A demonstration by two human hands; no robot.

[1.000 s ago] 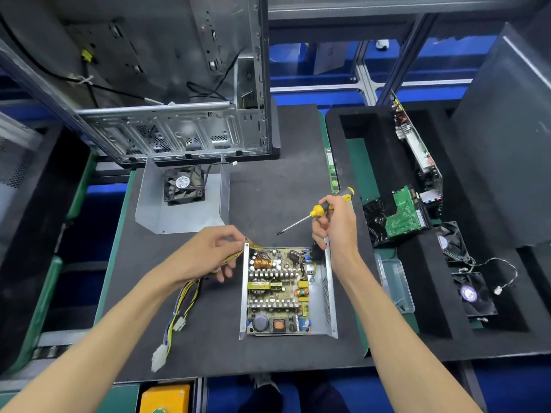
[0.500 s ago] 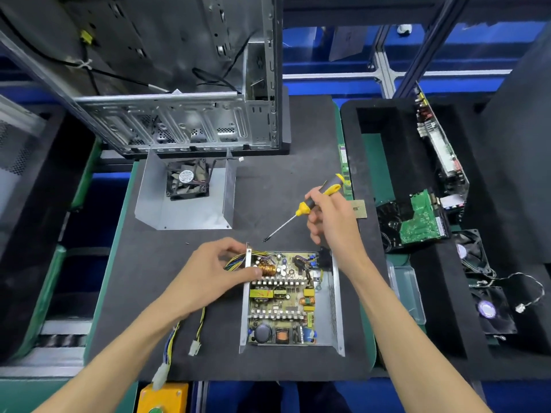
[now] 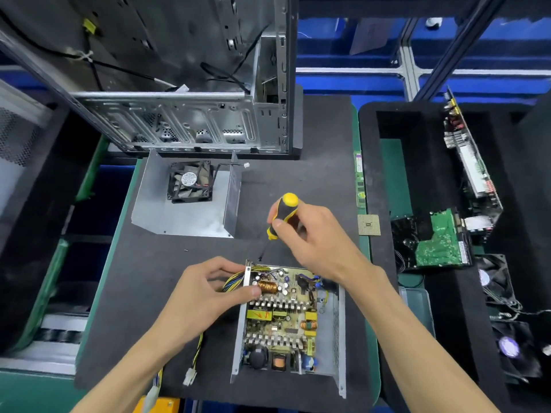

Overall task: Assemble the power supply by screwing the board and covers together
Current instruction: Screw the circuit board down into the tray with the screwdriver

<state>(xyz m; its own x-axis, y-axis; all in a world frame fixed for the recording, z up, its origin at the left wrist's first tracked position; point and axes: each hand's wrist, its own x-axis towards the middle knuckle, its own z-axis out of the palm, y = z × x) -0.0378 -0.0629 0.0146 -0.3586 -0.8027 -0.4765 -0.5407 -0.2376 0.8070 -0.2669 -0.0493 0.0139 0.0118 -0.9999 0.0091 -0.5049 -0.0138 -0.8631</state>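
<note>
The power supply's lower cover (image 3: 340, 329) lies on the dark mat with its circuit board (image 3: 281, 318) inside. My left hand (image 3: 208, 290) grips the cover's left wall near the far corner, thumb by the copper coil, over the yellow and blue cable bundle (image 3: 235, 280). My right hand (image 3: 310, 234) holds a yellow and black screwdriver (image 3: 281, 214) almost upright. Its tip points down at the cover's far left corner. The other cover (image 3: 190, 216), with a black fan (image 3: 190, 181) in it, lies further back on the left.
An open computer case (image 3: 190, 120) stands behind the mat. A CPU chip (image 3: 368, 225) and a memory stick (image 3: 360, 180) lie at the mat's right edge. The black foam tray (image 3: 372, 138) on the right holds boards and fans. A small screw (image 3: 186, 250) lies left of the screwdriver.
My right hand has swung the screwdriver from slanted to nearly upright and brought its tip down towards the cover's far left corner. My left hand keeps its grip there.
</note>
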